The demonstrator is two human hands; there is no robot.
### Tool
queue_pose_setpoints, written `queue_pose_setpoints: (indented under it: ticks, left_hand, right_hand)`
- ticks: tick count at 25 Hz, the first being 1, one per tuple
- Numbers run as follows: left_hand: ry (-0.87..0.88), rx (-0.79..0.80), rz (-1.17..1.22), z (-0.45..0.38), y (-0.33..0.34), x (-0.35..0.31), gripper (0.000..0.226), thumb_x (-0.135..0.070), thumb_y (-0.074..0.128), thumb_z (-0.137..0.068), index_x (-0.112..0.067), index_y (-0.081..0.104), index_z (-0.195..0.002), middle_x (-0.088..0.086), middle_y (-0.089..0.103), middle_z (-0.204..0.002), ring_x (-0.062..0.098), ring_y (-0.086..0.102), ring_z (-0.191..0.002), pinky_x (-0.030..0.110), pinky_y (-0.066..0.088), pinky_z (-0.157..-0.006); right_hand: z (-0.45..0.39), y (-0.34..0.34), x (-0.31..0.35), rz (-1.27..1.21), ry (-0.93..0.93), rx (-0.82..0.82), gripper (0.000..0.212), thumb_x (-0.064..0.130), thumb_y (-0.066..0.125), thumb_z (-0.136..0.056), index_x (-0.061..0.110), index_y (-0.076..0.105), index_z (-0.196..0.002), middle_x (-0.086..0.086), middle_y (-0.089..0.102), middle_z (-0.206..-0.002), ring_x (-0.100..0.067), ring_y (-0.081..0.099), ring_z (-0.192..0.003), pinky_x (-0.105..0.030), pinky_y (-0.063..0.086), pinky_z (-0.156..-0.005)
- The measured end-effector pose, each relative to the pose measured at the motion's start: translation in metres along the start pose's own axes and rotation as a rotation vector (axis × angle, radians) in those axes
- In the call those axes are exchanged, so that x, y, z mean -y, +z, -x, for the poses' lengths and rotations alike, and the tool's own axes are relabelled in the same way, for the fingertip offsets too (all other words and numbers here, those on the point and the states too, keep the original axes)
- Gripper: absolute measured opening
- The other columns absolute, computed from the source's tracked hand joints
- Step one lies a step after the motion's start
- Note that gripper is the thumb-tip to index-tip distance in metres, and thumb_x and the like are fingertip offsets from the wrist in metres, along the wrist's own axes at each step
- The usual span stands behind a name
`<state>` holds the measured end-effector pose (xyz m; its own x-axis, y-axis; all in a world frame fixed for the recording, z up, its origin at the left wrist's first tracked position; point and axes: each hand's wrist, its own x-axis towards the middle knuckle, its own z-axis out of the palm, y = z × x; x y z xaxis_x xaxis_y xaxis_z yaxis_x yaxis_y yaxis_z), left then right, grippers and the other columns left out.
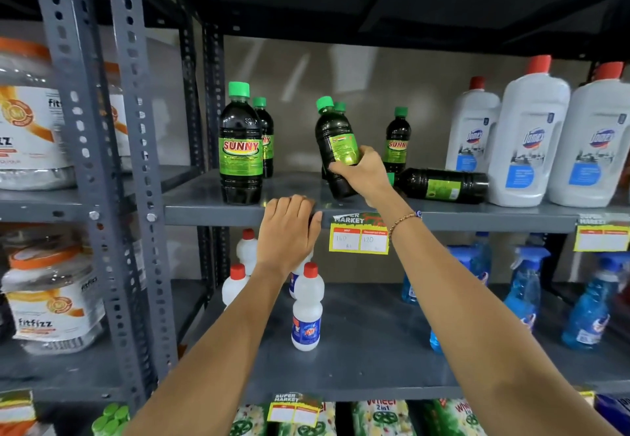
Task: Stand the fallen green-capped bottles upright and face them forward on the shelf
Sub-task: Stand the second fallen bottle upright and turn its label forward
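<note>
My right hand (362,172) grips a dark green-capped bottle (335,139) around its lower half; the bottle tilts left, its label turned partly sideways, its base near the grey shelf (211,210). Another green-capped bottle (441,185) lies on its side just right of my hand, cap hidden behind my wrist. Upright bottles stand at the left front (240,149), behind it (265,135), behind the held one (340,106), and at the back right (397,140). My left hand (288,227) rests palm down on the shelf's front edge, holding nothing.
Large white red-capped Domex bottles (530,135) crowd the shelf's right end. A yellow price tag (358,239) hangs on the front edge. Small white bottles (306,313) and blue spray bottles (525,292) stand on the shelf below. Grey perforated uprights (136,128) frame the left side.
</note>
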<state>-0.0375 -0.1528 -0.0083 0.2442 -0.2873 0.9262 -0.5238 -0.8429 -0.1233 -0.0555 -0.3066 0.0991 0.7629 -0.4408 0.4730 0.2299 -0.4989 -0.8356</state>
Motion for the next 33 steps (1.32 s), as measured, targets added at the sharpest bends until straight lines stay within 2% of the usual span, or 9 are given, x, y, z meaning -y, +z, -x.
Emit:
queue_pose_setpoints:
  ticks: [2, 6, 11, 15, 19, 22, 26, 30, 33]
  left_hand:
    - [0.000, 0.011, 0.004, 0.000, 0.000, 0.000, 0.037, -0.035, 0.032, -0.097, -0.011, 0.061, -0.098, 0.004, 0.064, -0.091, 0.025, 0.056, -0.080, 0.036, 0.037, -0.079]
    - [0.001, 0.013, 0.033, 0.001, 0.000, -0.002, 0.037, -0.035, 0.033, -0.097, -0.012, 0.062, -0.100, 0.003, 0.064, -0.094, 0.025, 0.058, -0.084, 0.036, 0.037, -0.082]
    - [-0.012, -0.011, 0.040, 0.000, 0.001, -0.001, 0.036, -0.035, 0.035, -0.097, -0.012, 0.062, -0.102, 0.003, 0.065, -0.095, 0.024, 0.059, -0.085, 0.034, 0.034, -0.083]
    - [-0.006, -0.016, 0.035, 0.001, 0.000, -0.001, 0.036, -0.035, 0.035, -0.097, -0.012, 0.062, -0.100, 0.003, 0.065, -0.094, 0.024, 0.059, -0.083, 0.033, 0.034, -0.083]
    - [-0.009, -0.012, 0.039, 0.001, 0.000, -0.001, 0.036, -0.034, 0.036, -0.096, -0.012, 0.063, -0.100, 0.003, 0.066, -0.094, 0.024, 0.059, -0.083, 0.033, 0.033, -0.083]
    - [-0.006, -0.022, 0.043, 0.000, 0.000, -0.001, 0.034, -0.034, 0.037, -0.096, -0.011, 0.062, -0.100, 0.003, 0.065, -0.093, 0.024, 0.059, -0.082, 0.033, 0.033, -0.082]
    - [-0.006, -0.014, 0.038, 0.001, 0.001, -0.001, 0.031, -0.033, 0.039, -0.096, -0.011, 0.061, -0.099, 0.004, 0.065, -0.093, 0.025, 0.058, -0.082, 0.034, 0.034, -0.081]
    - [-0.015, 0.003, 0.044, 0.001, 0.002, -0.001, 0.030, -0.033, 0.040, -0.096, -0.012, 0.061, -0.101, 0.003, 0.064, -0.094, 0.025, 0.057, -0.084, 0.033, 0.034, -0.083]
    - [-0.018, -0.009, 0.040, 0.002, 0.001, -0.002, 0.027, -0.033, 0.042, -0.096, -0.013, 0.060, -0.101, 0.003, 0.063, -0.093, 0.023, 0.057, -0.083, 0.034, 0.037, -0.082]
  right_hand:
    - [0.003, 0.005, -0.006, 0.001, -0.032, -0.004, 0.054, 0.036, 0.074, -0.058, 0.018, 0.053, -0.103, -0.011, 0.059, -0.110, -0.024, 0.061, -0.097, -0.043, 0.054, -0.087]
    - [0.001, 0.004, -0.015, -0.032, -0.014, -0.017, 0.074, 0.028, 0.077, -0.068, 0.012, 0.037, -0.128, -0.006, 0.043, -0.122, -0.018, 0.054, -0.105, -0.032, 0.048, -0.092]
    - [-0.004, -0.003, -0.023, -0.119, 0.002, 0.128, 0.075, 0.025, 0.076, -0.077, 0.012, 0.032, -0.136, -0.004, 0.059, -0.118, -0.018, 0.058, -0.108, -0.029, 0.046, -0.089]
    - [-0.003, -0.003, -0.022, -0.135, 0.034, 0.143, 0.079, 0.012, 0.075, -0.072, 0.011, 0.030, -0.137, -0.006, 0.060, -0.116, -0.021, 0.058, -0.109, -0.035, 0.047, -0.094]
    - [-0.003, -0.004, -0.022, -0.105, 0.060, 0.139, 0.071, 0.008, 0.073, -0.072, 0.011, 0.037, -0.133, -0.007, 0.060, -0.115, -0.021, 0.058, -0.107, -0.033, 0.047, -0.091]
    - [-0.002, -0.004, -0.023, -0.106, 0.067, 0.129, 0.074, 0.014, 0.079, -0.067, 0.010, 0.040, -0.130, -0.008, 0.061, -0.116, -0.022, 0.060, -0.108, -0.035, 0.050, -0.092]
    - [0.000, -0.002, -0.024, -0.035, 0.022, 0.057, 0.094, 0.034, 0.089, -0.050, 0.012, 0.041, -0.129, -0.006, 0.057, -0.123, -0.020, 0.058, -0.111, -0.036, 0.050, -0.095]
    - [0.000, -0.006, -0.020, -0.083, 0.093, 0.134, 0.078, 0.011, 0.077, -0.069, 0.008, 0.033, -0.134, -0.005, 0.057, -0.112, -0.021, 0.056, -0.106, -0.030, 0.045, -0.083]
    - [0.002, -0.004, -0.021, -0.004, 0.041, 0.081, 0.081, 0.018, 0.085, -0.064, 0.007, 0.038, -0.129, -0.005, 0.056, -0.114, -0.020, 0.056, -0.106, -0.029, 0.045, -0.084]
